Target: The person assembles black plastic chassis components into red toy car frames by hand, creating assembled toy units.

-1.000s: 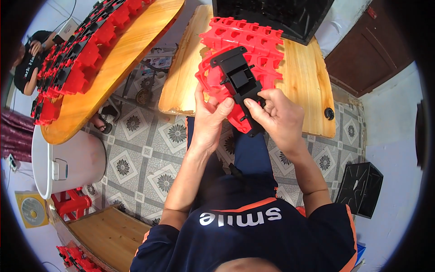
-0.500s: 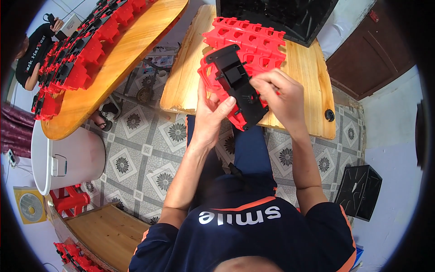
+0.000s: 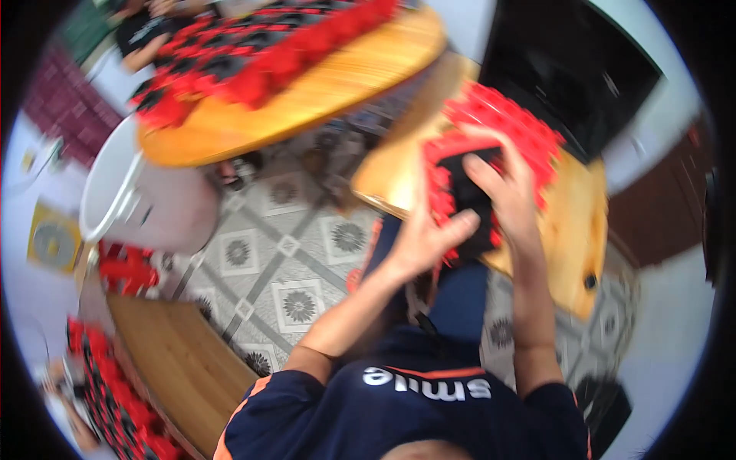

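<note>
Both hands [image 3: 468,215] now shifted right, clasped on blurred black part [image 3: 469,201], red pieces [image 3: 506,126] indistinct

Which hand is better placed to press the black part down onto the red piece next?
Probably the right hand: its fingers lie across the black part. The left hand grips the red piece at its near edge, steadying it; the picture is blurred.
</note>
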The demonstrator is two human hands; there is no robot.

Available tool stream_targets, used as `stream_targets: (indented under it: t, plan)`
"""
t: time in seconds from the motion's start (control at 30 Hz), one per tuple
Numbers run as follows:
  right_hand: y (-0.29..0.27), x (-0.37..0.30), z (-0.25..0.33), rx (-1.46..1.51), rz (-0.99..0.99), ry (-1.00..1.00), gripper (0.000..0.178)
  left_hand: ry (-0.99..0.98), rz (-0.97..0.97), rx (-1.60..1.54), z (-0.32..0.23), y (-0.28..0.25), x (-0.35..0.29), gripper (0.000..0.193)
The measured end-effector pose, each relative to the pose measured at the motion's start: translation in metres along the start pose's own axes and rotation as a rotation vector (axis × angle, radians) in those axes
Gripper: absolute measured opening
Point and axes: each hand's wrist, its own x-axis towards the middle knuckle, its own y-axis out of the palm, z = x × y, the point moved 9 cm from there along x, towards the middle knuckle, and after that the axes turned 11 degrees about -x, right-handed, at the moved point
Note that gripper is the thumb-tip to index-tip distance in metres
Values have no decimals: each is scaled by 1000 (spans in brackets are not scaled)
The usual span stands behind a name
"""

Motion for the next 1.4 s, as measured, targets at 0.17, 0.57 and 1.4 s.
stream_targets:
  t: [0.17,0.57,1.4]
  plan:
    - [40,-14,42,85,229,-185,95,170,-142,-228,-49,-11,-21,102]
    - [51,-18,-34,-101,299,163,80,478,-742,12,-285,-259,-27,34]
    - [-190,-150,-137,-618,-842,204,46,541,227,1299,18,62,46,66]
